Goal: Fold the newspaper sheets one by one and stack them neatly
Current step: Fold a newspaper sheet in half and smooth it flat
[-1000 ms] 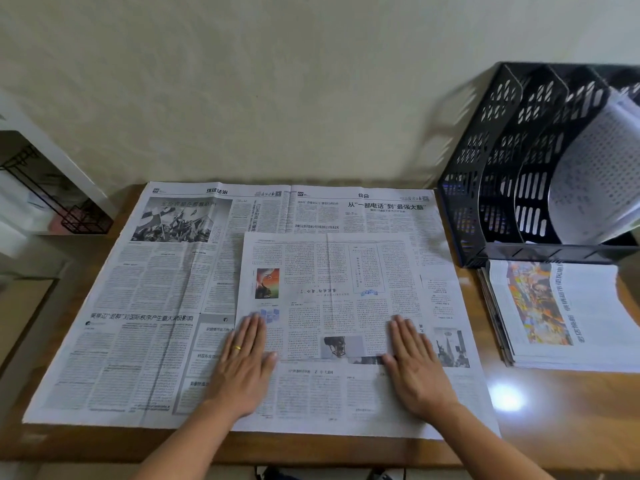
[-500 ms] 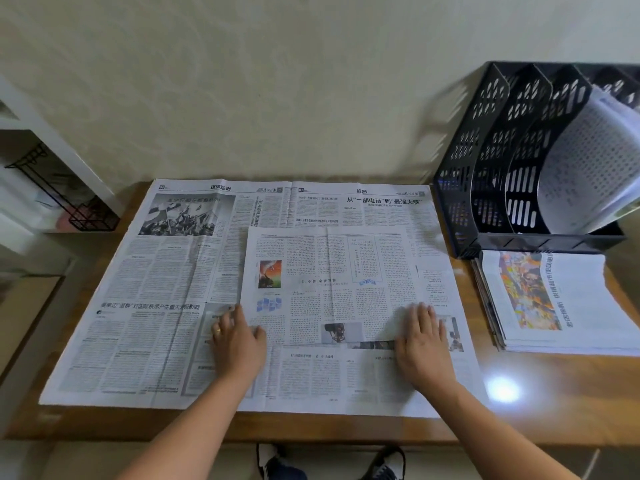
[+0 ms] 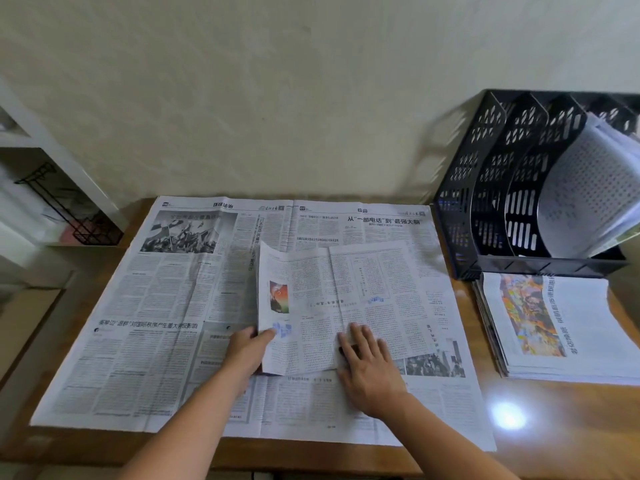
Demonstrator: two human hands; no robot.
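Note:
A folded newspaper sheet (image 3: 346, 299) lies on top of a large open newspaper spread (image 3: 166, 323) that covers most of the wooden table. My left hand (image 3: 247, 351) grips the folded sheet's left edge and lifts it, so that side curls up off the spread. My right hand (image 3: 369, 367) lies flat, fingers straight, pressing on the sheet near its middle crease. A stack of folded newspapers (image 3: 554, 327) sits at the right of the table.
A black perforated file rack (image 3: 491, 188) with curved papers inside stands at the back right, just behind the stack. A white shelf with a black wire basket (image 3: 69, 216) is at the left. The wooden table (image 3: 571, 420) shows bare at the front right.
My left hand went from lying flat on the folded sheet to gripping its left edge and raising it. My right hand slid left toward the sheet's middle crease.

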